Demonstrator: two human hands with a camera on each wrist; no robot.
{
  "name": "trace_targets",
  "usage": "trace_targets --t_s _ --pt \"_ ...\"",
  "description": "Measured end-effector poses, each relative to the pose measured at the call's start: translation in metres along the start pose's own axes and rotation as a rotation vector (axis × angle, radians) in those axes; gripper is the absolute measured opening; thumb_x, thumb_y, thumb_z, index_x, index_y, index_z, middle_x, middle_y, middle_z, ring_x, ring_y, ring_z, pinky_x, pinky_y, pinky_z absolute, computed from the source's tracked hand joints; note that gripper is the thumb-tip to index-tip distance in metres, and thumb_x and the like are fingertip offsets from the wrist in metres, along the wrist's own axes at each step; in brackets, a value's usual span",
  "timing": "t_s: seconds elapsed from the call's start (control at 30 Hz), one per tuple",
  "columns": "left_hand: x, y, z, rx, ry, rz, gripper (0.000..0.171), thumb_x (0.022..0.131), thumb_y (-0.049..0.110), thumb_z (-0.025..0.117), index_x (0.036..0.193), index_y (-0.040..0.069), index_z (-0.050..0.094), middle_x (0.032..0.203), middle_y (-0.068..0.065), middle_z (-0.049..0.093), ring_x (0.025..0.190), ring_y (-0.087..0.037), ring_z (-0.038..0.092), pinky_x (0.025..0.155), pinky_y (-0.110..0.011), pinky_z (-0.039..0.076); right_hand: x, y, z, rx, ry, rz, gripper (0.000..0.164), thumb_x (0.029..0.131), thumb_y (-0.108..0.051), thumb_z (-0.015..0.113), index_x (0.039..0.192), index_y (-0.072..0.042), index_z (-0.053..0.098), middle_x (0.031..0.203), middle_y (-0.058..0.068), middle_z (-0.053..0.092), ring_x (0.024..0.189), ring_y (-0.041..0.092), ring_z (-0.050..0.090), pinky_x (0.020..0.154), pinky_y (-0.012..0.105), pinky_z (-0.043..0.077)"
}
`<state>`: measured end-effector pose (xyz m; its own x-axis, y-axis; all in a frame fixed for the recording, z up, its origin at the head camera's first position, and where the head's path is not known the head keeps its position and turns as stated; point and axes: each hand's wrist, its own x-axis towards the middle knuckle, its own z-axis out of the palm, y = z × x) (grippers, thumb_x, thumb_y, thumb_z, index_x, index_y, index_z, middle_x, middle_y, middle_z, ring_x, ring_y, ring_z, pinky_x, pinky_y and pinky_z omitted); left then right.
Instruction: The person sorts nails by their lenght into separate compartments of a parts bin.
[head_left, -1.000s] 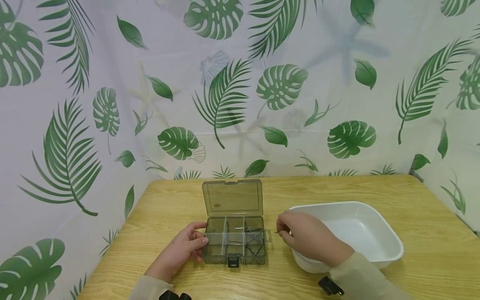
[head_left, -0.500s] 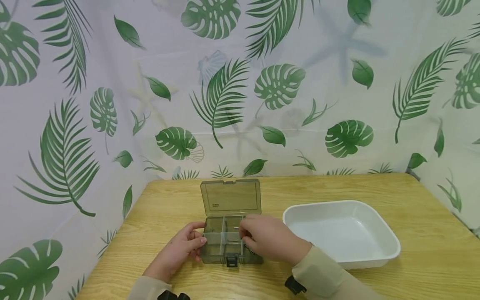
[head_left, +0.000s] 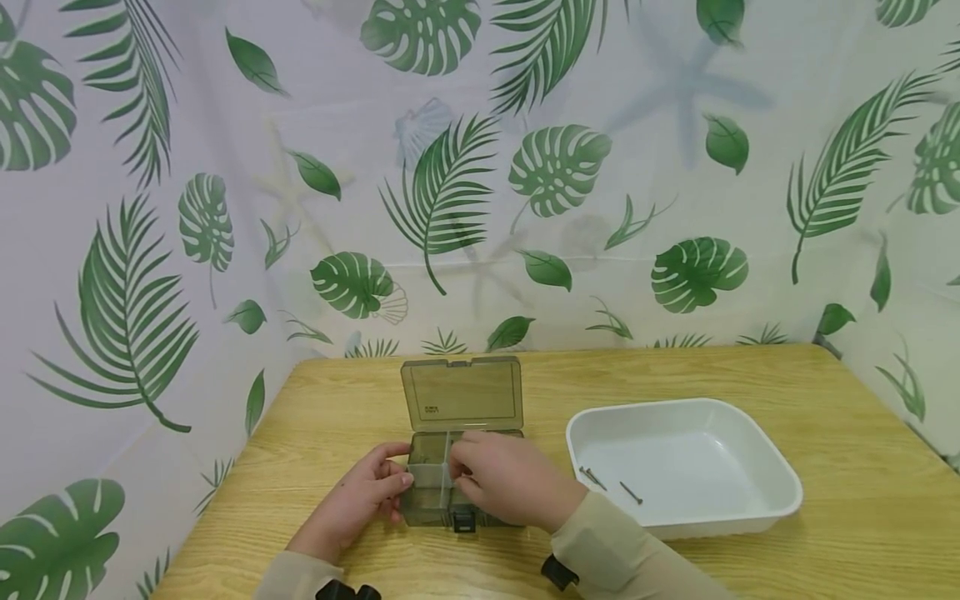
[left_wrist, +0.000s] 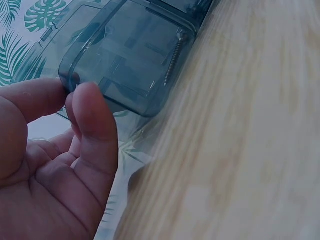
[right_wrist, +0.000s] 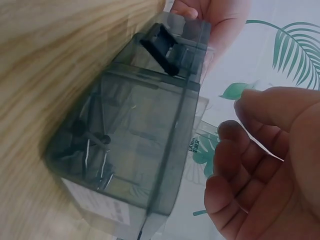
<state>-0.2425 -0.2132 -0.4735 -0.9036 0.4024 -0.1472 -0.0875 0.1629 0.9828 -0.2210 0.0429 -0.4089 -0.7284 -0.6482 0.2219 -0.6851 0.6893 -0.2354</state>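
My left hand (head_left: pixel 366 493) holds the left side of a smoky see-through compartment box (head_left: pixel 426 497), thumb and index finger at its edge. The hinged lid (head_left: pixel 462 396) stands up at the back. Over the box's middle and right compartments hovers my right hand (head_left: pixel 517 479), its fingers bent downward. In the right wrist view, a gap shows between its thumb and fingers, with nothing seen in them. A threaded screw (left_wrist: pixel 174 57) shows through the box wall in the left wrist view. Several dark screws or nails (right_wrist: pixel 90 145) lie in the right-hand compartment.
A white plastic tray (head_left: pixel 705 475) stands to the right of the box on the wood-grain table (head_left: pixel 330 400). Loose screws (head_left: pixel 631 492) lie at the tray's left side. A leaf-print cloth (head_left: pixel 480 208) hangs behind the table.
From the tray's left rim, my right hand has moved left into the box, then farther left over its middle. Screws in the tray have come into sight. My left hand stays put.
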Motion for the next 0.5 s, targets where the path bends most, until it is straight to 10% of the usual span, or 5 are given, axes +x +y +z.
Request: trace_targets --t_s 0.5 --pt "0.0 0.001 0.001 0.019 0.012 0.006 0.056 0.105 0.012 0.056 0.153 -0.001 0.031 0.098 -0.011 0.054 0.071 -0.018 0.051 0.06 -0.034 0.056 -0.022 0.019 -0.013 0.039 -0.013 0.087 0.004 0.097 -0.025 0.068 0.101 -0.023 0.067 0.099 -0.01 0.06 0.08 0.005 0.058 0.066 0.029 0.053"
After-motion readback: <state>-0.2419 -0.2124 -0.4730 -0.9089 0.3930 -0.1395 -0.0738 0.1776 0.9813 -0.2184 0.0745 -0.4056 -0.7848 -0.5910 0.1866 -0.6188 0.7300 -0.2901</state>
